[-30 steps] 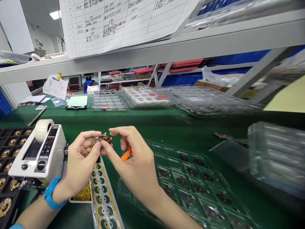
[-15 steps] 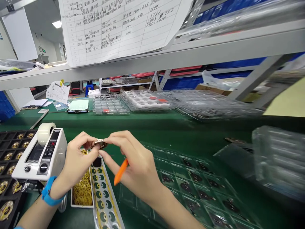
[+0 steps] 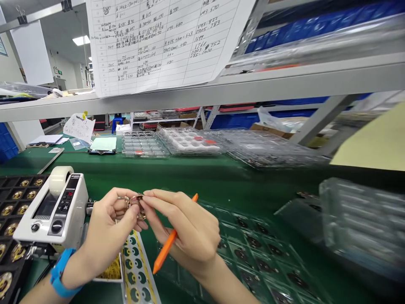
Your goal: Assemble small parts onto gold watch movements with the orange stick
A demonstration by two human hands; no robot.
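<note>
The left hand (image 3: 109,223) and right hand (image 3: 186,228) are pinching a small round coppery metal part (image 3: 136,202) between closed fingertips; the right is also gripping a slim orange plastic stick (image 3: 172,240), pointing toward seven o'clock.
</note>
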